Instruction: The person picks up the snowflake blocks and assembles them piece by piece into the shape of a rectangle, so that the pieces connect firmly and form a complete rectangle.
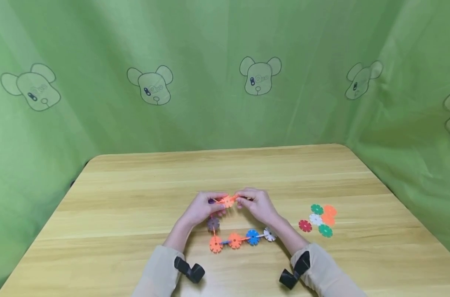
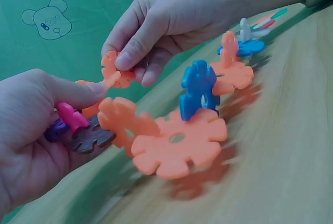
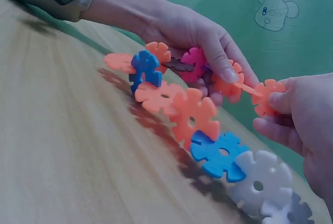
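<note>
A chain of interlocked notched flower-shaped plastic discs bends across the table. An orange disc (image 1: 216,244), a blue disc (image 1: 252,237) and a white disc (image 1: 269,234) lie in its near row. My left hand (image 1: 202,209) grips the raised far part of the chain, thumb on an orange disc (image 3: 227,82); pink (image 2: 72,116) and brown (image 2: 92,136) discs show by its palm. Opposite it, my right hand (image 1: 258,205) pinches an orange end disc (image 2: 115,69) between thumb and fingers. An orange disc seen edge-on links the two held ones.
Right of my right forearm lies a loose group of discs: green (image 1: 325,230), red (image 1: 305,225), white (image 1: 315,219) and orange (image 1: 329,212) among them. Green curtains (image 1: 210,123) with mouse-head drawings stand around the wooden table (image 1: 99,231). Black wrist cameras (image 1: 189,270) sit on both sleeves.
</note>
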A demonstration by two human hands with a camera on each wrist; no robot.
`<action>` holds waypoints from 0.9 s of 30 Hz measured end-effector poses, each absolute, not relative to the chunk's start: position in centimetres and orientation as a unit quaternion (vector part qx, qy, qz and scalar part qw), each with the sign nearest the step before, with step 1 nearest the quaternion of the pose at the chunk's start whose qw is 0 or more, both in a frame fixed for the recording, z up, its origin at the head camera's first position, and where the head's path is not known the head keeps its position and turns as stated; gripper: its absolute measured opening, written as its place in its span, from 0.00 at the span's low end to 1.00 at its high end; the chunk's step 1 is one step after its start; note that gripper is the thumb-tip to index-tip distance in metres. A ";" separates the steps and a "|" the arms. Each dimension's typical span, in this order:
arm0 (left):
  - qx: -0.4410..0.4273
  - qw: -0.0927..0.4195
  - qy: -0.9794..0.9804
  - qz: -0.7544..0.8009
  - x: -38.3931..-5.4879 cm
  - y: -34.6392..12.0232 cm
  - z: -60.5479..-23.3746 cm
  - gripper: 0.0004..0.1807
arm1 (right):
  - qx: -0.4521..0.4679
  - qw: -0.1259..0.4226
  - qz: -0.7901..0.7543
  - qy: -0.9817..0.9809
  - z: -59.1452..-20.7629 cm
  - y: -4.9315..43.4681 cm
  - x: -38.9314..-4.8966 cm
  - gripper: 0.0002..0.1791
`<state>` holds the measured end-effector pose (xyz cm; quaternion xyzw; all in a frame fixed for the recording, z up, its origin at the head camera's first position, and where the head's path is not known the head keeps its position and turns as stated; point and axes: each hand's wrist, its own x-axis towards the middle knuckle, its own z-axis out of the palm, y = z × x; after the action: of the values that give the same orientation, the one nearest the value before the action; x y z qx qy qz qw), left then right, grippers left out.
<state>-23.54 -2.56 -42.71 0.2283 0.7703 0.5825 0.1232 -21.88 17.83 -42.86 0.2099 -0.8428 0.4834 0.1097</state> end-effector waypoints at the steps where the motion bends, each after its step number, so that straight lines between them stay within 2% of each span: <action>1: 0.231 0.117 0.778 0.572 -23.6 -2.6 -42.6 0.19 | 0.203 0.109 0.482 -0.845 -42.9 17.8 -21.9 0.07; 4: 0.238 0.091 0.808 0.531 -23.6 -2.5 -42.4 0.21 | 0.183 0.110 0.478 -0.852 -42.6 17.8 -22.0 0.06; 10: 0.241 0.084 0.827 0.501 -23.4 -2.0 -42.1 0.26 | 0.137 0.095 0.495 -0.853 -42.4 17.4 -21.7 0.03; 18: 0.239 0.057 0.844 0.477 -23.2 -1.3 -42.1 0.20 | 0.129 0.071 0.517 -0.843 -42.5 17.1 -21.6 0.04; 27: 0.242 0.067 0.850 0.462 -23.1 -1.6 -42.1 0.20 | 0.108 0.070 0.472 -0.872 -42.0 20.1 -20.7 0.09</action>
<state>-23.11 -1.56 -42.10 0.2423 0.8502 0.4625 0.0672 -20.69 20.06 -42.01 0.1082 -0.8721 0.4721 0.0702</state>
